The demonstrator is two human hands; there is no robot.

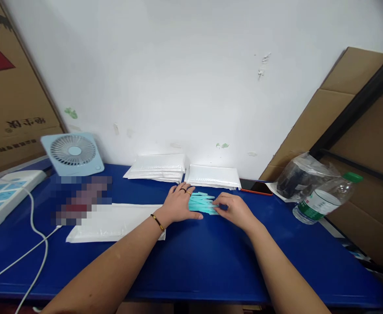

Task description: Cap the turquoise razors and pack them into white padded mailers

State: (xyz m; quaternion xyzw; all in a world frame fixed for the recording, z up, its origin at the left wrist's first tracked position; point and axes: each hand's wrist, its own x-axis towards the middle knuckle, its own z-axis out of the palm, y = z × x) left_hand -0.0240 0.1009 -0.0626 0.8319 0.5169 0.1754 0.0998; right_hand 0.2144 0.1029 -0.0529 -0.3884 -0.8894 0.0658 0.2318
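A loose pile of thin turquoise strips lies on the blue table, in the middle of the view. My left hand rests over the left end of the pile with fingers stretched and thumb apart, hiding part of it. At the other end, my right hand pinches the tip of a strip between thumb and fingers. What exactly the strips are, I cannot make out. Beside my left wrist, a white padded envelope lies flat, partly under my forearm.
Two stacks of white padded envelopes stand against the wall. A phone lies right of them, near a plastic bottle with a green cap. On the left are a small blue fan, a power strip and a white cable.
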